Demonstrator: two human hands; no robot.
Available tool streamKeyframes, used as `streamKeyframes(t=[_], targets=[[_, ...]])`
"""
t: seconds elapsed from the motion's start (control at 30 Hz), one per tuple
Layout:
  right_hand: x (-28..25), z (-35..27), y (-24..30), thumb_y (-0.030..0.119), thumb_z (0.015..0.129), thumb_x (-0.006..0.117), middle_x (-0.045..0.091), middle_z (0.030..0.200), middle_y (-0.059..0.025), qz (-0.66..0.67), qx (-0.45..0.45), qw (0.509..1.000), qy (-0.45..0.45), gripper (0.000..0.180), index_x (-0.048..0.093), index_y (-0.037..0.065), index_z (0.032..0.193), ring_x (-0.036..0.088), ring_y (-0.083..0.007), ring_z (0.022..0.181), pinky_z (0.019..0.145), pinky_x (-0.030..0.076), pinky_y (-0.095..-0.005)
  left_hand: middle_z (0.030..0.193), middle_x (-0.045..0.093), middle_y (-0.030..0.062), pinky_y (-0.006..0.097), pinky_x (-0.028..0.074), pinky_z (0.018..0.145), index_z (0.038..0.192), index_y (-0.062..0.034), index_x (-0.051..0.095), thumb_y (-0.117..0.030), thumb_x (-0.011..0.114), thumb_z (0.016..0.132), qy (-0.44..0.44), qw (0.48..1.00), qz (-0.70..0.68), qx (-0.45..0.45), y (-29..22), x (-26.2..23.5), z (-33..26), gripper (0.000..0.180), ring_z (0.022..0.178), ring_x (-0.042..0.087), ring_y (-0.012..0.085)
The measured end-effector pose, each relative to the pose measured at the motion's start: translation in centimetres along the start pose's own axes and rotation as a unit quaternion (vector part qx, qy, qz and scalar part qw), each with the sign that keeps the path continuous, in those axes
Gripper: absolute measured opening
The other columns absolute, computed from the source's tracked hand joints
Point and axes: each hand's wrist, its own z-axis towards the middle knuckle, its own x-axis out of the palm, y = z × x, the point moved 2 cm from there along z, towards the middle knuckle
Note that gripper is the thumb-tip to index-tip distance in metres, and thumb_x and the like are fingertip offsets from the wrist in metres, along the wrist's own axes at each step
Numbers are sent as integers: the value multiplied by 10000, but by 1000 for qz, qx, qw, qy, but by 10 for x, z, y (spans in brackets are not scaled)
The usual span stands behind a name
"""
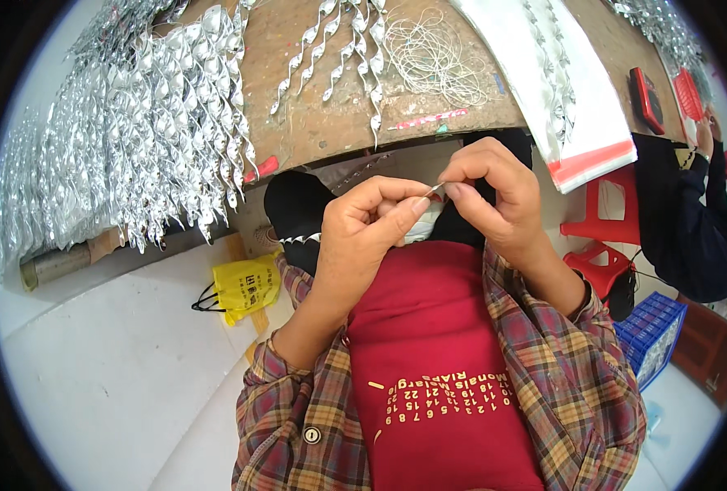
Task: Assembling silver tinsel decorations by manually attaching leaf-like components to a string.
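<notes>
Above my lap, my left hand (367, 221) and my right hand (498, 196) come together in front of the table edge. Thumb and forefinger of each are pinched on a short, thin, pale string (435, 190) stretched between the fingertips. Its ends are hidden in the fingers. On the table beyond lies a loose coil of thin pale string (437, 61). Left of that coil, several silver twisted spiral strips (339, 53) hang toward the table's front edge.
A dense mass of silver spirals (175, 114) drapes over the table's left side. White plastic sleeves (592, 123) overhang the edge at right, near a red-and-black case (646, 101). Below are a yellow bag (245, 288), red stools (605, 217) and a blue crate (651, 331). Another person (691, 221) works at far right.
</notes>
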Motion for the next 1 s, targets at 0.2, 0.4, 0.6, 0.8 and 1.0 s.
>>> streamKeyframes(t=[0.2,0.4,0.6,0.8,1.0], targets=[[-9,1,-6,-55,750,571,570,838,-72,-14,-5,999,-28,111,592,-8,847,527,-147,743,668,412,-251,587,479,-75,155,305,487,936,-8,650,-121,622,854,-5,999,0,-45,1,-1,0,143,530,401,-3],[-8,0,-3,-55,775,560,551,838,-60,62,41,997,-27,105,587,-19,870,514,-134,766,681,399,-242,586,482,-72,154,305,488,930,-11,643,-140,621,856,-21,999,13,-37,0,-1,-2,151,526,399,-1],[-3,-7,-6,-28,776,585,565,857,-72,140,124,982,-20,118,607,-19,891,515,-132,745,687,410,-257,596,492,-68,158,307,494,928,-11,637,-141,615,861,-23,999,5,-38,1,-2,-1,148,527,398,1],[-2,0,6,1,712,628,589,775,-55,6,39,997,65,126,629,29,835,522,-147,690,655,395,-269,599,495,-63,158,307,492,925,-5,633,-145,618,861,-18,999,-1,-40,2,-1,0,155,526,398,1],[0,-2,-1,-6,703,627,586,756,-51,14,31,999,39,102,618,28,799,530,-158,702,655,400,-273,600,498,-63,156,317,501,930,-2,632,-142,618,861,-8,999,1,-47,2,0,0,157,535,410,0]])
